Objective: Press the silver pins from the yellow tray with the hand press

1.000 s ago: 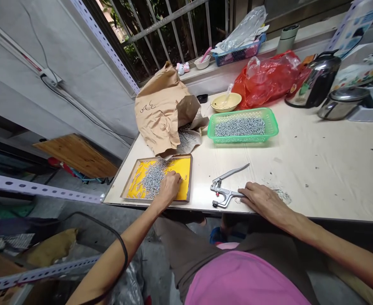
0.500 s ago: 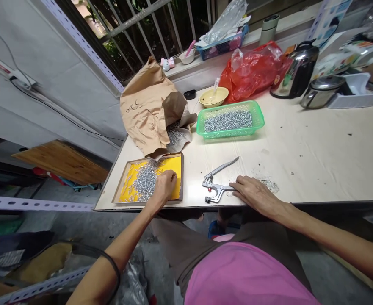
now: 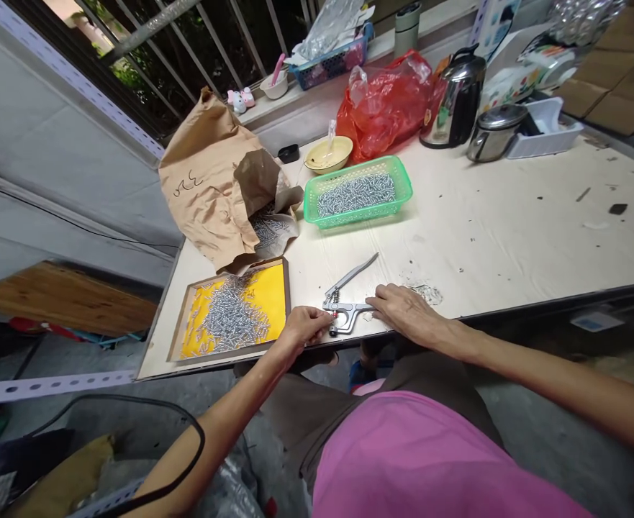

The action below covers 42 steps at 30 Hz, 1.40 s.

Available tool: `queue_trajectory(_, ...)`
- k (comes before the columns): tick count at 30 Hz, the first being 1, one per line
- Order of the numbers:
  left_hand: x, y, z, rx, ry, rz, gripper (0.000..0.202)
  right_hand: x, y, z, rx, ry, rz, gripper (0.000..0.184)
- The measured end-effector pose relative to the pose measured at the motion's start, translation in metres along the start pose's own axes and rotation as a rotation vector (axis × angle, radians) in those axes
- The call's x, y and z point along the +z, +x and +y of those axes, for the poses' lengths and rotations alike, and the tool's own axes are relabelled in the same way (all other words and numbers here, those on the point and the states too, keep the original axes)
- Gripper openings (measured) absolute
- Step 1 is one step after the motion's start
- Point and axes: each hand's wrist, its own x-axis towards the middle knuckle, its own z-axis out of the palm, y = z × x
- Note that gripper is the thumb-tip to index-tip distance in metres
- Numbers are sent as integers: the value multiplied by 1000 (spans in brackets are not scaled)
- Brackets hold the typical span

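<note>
Grey hand-press pliers [image 3: 349, 311] lie on the table with their handles spread, a spring between them and a small red part at the jaw. My right hand [image 3: 406, 311] is closed round the end of the lower handle. At the jaw, my left hand [image 3: 309, 325] pinches its thumb and fingers together; whatever sits between the fingertips is too small to make out. Left of it stands a shallow cardboard tray [image 3: 287, 288] with a yellow bottom, bearing a heap of small metal pins [image 3: 230, 316].
A green basket [image 3: 411, 191] of similar metal pieces stands behind the pliers. An open brown paper bag [image 3: 203, 194] spills more pins behind the tray. Farther back are a yellow bowl [image 3: 343, 155], a red plastic bag [image 3: 384, 108], a kettle [image 3: 457, 101] and a steel pot [image 3: 494, 133].
My left hand has moved right, from over the pins in the tray to the pliers' jaw. My right hand stays on the handle. The whole view has shifted and turned slightly.
</note>
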Motion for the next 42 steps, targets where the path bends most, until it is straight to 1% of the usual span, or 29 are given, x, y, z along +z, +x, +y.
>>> queue_trajectory(4, 0, -1, 3, -28, 79, -28, 34, 3, 0, 2, 7, 15, 0, 17)
queue_trajectory(8, -1, -1, 10, -88, 84, -77, 29, 4, -1, 2, 0, 35, -2, 18)
queue_trajectory(11, -3, 0, 15, -125, 68, -145, 29, 0, -3, 2, -16, 57, -6, 18)
queue_trajectory(13, -4, 1, 18, -141, 66, -165, 30, -4, -3, 3, -30, 83, -4, 19)
queue_trajectory(14, -4, 1, 18, -143, 69, -168, 30, -7, -2, 6, -41, 89, 3, 23)
queue_trajectory(15, -4, 1, 18, -143, 74, -167, 30, -9, 0, 9, -50, 84, 14, 31)
queue_trajectory(17, -4, 1, 18, -140, 90, -162, 30, -12, 10, 18, -67, 45, 31, 58)
queue_trajectory(19, -3, 1, 17, -141, 108, -152, 31, -14, 23, 28, -76, -11, 3, 85)
queue_trajectory(20, -3, 0, 17, -141, 115, -146, 32, -15, 31, 33, -83, -35, -26, 93)
queue_trajectory(22, -2, -1, 16, -139, 124, -136, 34, -17, 44, 39, -102, -65, -91, 100)
queue_trajectory(24, -1, -2, 16, -134, 120, -133, 35, -21, 54, 39, -109, -83, -136, 96)
queue_trajectory(26, -1, -3, 16, -130, 114, -129, 35, -26, 58, 36, -105, -99, -157, 88)
queue_trajectory(29, -1, -4, 14, -135, 124, -124, 36, -31, 53, 30, -102, -112, -161, 69)
queue_trajectory(31, -1, -6, 13, -126, 171, -115, 38, -33, 47, 26, -102, -100, -151, 56)
queue_trajectory(32, -1, -8, 13, -106, 234, -88, 39, -34, 44, 24, -100, -89, -144, 50)
queue_trajectory(33, 1, -11, 14, -68, 323, -30, 39, -35, 41, 23, -98, -77, -141, 44)
queue_trajectory(34, 3, -14, 14, -4, 431, 57, 38, -35, 38, 21, -94, -67, -141, 39)
queue_trajectory(36, 10, -19, 18, 200, 644, 249, 30, -37, 35, 18, -84, -50, -145, 33)
queue_trajectory(37, 16, -21, 20, 327, 728, 316, 24, -38, 34, 17, -80, -45, -147, 32)
queue_trajectory(38, 21, -21, 23, 456, 792, 343, 21, -38, 33, 15, -77, -45, -147, 32)
queue_trajectory(40, 32, -15, 29, 671, 890, 297, 35, -38, 32, 13, -73, -49, -137, 32)
queue_trajectory(42, 40, -4, 35, 790, 956, 215, 52, -36, 30, 13, -61, -50, -126, 36)
